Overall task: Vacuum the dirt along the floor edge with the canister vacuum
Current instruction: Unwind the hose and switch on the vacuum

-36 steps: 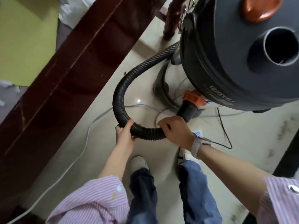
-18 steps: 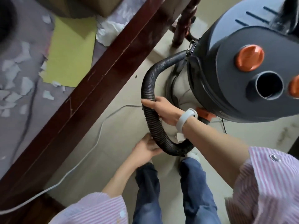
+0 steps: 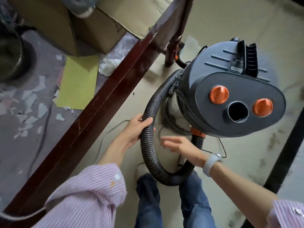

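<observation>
Since the earlier picture the hands have changed places on the hose [image 3: 148,129]: the left hand [image 3: 137,128] has climbed up and now closes around the ribbed tube on its left side, while the right hand [image 3: 179,145] has let go and hangs open and blurred inside the loop, touching nothing.

The vacuum [image 3: 230,96] stands on the floor [image 3: 213,38] just beside the dark wooden rail [image 3: 105,104]. Its hose leaves the orange collar [image 3: 197,133] low on the tank, curves down in front of the knees and goes up again behind the tank, so the nozzle end is hidden.

It seems the person is feeding the hose hand over hand to reach that end. To do this well, the right hand should take the tube above the left one, and the pull should be gentle, so the tank does not tip. The thin white cable [image 3: 105,140] lies under the loop and could catch.
</observation>
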`<state>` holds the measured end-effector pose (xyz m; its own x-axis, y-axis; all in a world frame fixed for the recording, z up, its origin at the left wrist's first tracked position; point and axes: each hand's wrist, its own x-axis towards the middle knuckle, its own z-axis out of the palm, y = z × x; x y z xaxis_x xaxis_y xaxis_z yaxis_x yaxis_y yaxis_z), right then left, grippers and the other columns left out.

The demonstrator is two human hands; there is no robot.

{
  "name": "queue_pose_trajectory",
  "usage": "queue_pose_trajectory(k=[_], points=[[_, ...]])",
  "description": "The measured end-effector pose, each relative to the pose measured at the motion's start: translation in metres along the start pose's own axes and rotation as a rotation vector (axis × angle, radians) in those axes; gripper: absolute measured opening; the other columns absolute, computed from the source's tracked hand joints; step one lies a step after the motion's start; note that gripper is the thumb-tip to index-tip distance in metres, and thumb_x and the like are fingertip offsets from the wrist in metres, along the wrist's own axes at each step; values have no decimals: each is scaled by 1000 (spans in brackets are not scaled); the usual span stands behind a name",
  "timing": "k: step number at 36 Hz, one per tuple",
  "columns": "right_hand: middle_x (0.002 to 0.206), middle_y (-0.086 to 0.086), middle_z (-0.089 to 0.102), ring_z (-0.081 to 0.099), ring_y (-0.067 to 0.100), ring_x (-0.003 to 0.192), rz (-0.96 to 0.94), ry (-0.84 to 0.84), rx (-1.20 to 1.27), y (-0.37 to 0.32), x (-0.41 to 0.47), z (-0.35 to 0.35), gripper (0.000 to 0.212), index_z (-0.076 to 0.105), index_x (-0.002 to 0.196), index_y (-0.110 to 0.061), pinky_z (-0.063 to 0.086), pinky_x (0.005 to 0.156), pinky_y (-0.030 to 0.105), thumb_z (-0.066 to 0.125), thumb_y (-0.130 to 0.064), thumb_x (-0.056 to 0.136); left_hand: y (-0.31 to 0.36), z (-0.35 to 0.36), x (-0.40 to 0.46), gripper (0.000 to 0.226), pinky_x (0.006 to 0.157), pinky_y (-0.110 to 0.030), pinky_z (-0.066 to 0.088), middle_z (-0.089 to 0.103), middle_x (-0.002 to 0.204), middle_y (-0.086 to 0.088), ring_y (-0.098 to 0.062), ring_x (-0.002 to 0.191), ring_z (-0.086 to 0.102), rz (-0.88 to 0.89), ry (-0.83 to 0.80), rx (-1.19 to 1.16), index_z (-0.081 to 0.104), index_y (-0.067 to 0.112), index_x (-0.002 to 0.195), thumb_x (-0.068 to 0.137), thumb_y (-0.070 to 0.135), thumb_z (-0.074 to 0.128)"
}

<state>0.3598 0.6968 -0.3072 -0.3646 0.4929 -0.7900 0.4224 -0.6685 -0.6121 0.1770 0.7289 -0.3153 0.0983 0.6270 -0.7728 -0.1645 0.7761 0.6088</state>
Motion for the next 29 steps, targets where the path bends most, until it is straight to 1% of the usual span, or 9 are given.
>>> queue_pose_trajectory(k=[3, 5, 9, 11, 13, 17, 21, 24, 29], points=[[124, 20, 61, 56, 16, 92, 18, 222, 187, -19, 16, -16, 34, 55, 125, -4, 38, 71, 26, 43, -25, 101, -6, -5, -21, 23, 80, -37, 52, 63, 93, -7, -22, 85, 62, -3, -30, 57, 50, 9, 113, 92, 4, 57], [127, 19, 59, 58, 12, 81, 19, 214, 320, -42, 31, -16, 33, 54, 121, -10, 39, 66, 24, 42, -34, 101, -11, -9, -35, 33, 89, -40, 49, 64, 99, -5, -18, 90, 62, 7, -53, 105, 47, 12, 118, 89, 1, 60], [88, 4, 62, 59, 12, 69, 83, 150, 588, -88, 57, -3, 34, 54, 108, -11, 49, 63, 25, 46, -43, 98, -17, -18, -58, 35, 84, -25, 51, 64, 104, -3, -11, 89, 63, 41, -96, 204, 46, 19, 107, 85, 0, 66], [91, 6, 63, 62, 19, 76, 115, 194, 661, -99, 65, 3, 39, 54, 115, -5, 54, 75, 34, 54, -39, 95, -20, -22, -66, 39, 79, -20, 50, 63, 103, -3, -9, 87, 63, 53, -112, 222, 44, 20, 105, 83, -3, 67], [96, 10, 63, 62, 22, 78, 116, 211, 634, -103, 66, 8, 44, 53, 121, -1, 55, 74, 35, 60, -33, 92, -19, -24, -73, 40, 77, -18, 50, 63, 103, -3, -8, 88, 63, 39, -151, 247, 44, 18, 107, 82, -4, 67], [78, 4, 58, 57, 17, 70, 40, 153, 615, -103, 40, 4, 13, 56, 94, -10, 50, 69, 33, 55, -23, 96, -9, -40, -76, 29, 86, -19, 48, 66, 111, 3, -1, 102, 62, -4, -237, 368, 57, 13, 115, 88, 10, 66], [83, -1, 62, 61, 9, 73, -62, 106, 520, -98, -3, -1, 4, 54, 97, -13, 51, 66, 22, 54, -17, 96, 19, -45, -60, 20, 93, -30, 47, 61, 124, 1, -16, 112, 60, -83, -71, 167, 55, 20, 116, 100, 24, 44], [99, -2, 63, 62, 9, 87, -68, 36, 358, -88, -26, 9, 19, 52, 111, -14, 50, 72, 20, 58, -18, 94, 47, -24, -42, 27, 98, -38, 42, 59, 120, -3, -21, 105, 59, -84, -5, 100, 49, 17, 120, 102, 34, 37], [111, -2, 59, 58, 2, 94, -79, -90, 141, -66, -53, 23, 36, 47, 123, -10, 46, 72, 7, 63, -14, 91, 84, 25, -23, 32, 68, -33, 49, 59, 80, -7, -22, 72, 57, -77, -175, -2, 58, 10, 93, 101, 34, 39]])
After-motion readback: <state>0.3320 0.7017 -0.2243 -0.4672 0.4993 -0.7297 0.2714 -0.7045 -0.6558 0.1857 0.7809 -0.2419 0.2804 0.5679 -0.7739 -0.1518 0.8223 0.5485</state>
